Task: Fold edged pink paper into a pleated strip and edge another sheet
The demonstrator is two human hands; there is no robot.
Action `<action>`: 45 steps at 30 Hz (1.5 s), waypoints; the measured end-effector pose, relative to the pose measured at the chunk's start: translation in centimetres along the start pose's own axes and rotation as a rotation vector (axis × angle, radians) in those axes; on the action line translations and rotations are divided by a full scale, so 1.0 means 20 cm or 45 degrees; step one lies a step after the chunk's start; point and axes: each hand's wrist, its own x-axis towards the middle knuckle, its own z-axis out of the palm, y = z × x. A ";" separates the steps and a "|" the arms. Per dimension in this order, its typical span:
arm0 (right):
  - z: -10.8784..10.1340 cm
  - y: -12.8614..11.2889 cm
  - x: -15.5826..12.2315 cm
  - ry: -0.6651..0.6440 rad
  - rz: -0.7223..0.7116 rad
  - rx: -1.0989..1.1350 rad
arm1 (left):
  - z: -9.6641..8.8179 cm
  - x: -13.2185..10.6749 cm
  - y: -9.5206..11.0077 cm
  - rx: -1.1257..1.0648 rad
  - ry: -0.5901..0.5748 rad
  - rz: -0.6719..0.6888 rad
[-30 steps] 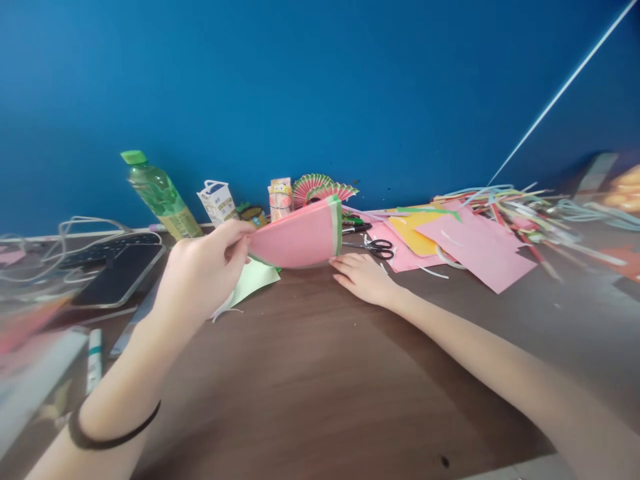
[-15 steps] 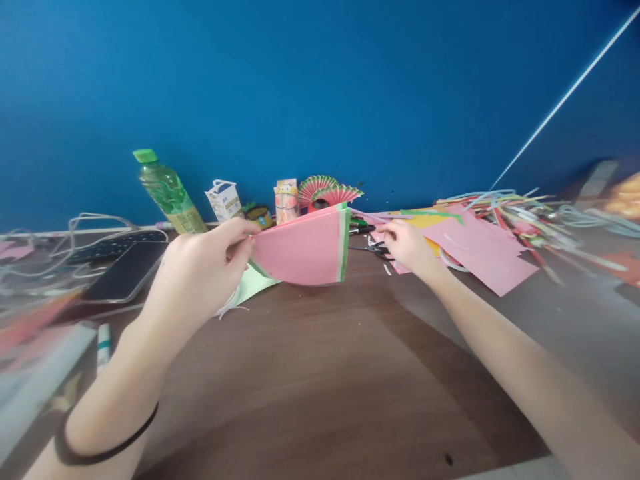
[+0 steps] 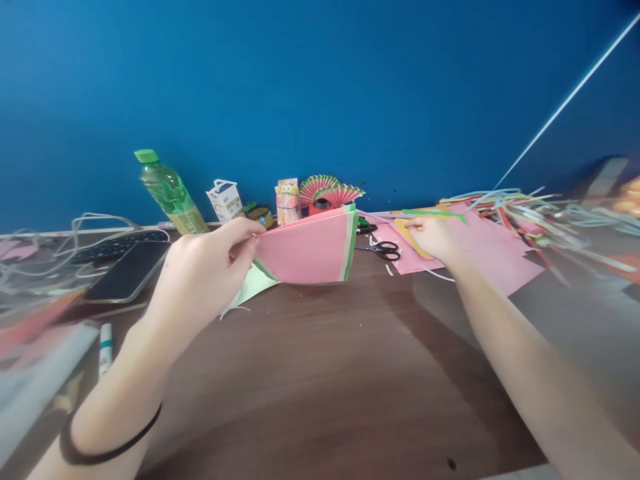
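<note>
Blue wall [image 3: 320,100] behind a brown desk [image 3: 310,373]. Folded pink paper [image 3: 305,253], green-edged, hangs between the hands; the left hand [image 3: 205,273] pinches its near corner, thumb against fingers. Right hand [image 3: 433,240], half-curled, has shifted past the scissors [image 3: 387,251] to the yellow sheet [image 3: 413,244], leaving the left as sole support; its grip is unclear. Beyond the left hand, bottle [image 3: 173,197] and carton [image 3: 225,200] print is illegible.

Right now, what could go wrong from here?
The left hand pinches the green-edged pink paper at one end, so it might slip or crease. The right hand is at the yellow sheet, so nearby pink sheets could get disturbed. The scissors lie between the hands; a careless sweep might knock them.
</note>
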 end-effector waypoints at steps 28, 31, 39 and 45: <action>0.05 -0.39 -0.15 -0.961 -0.412 0.413 | 0.39 0.07 -0.11 -0.563 -0.960 -0.140; 0.10 -0.39 -0.15 -0.999 -0.459 0.314 | 0.44 0.06 -0.13 -0.581 -1.008 -0.155; 0.21 -0.33 -0.16 -0.915 -0.582 0.288 | 0.50 0.04 -0.16 -0.372 -0.898 0.176; 0.25 -0.31 -0.17 -0.836 -0.682 0.193 | 0.52 0.05 -0.16 -0.118 -0.866 0.322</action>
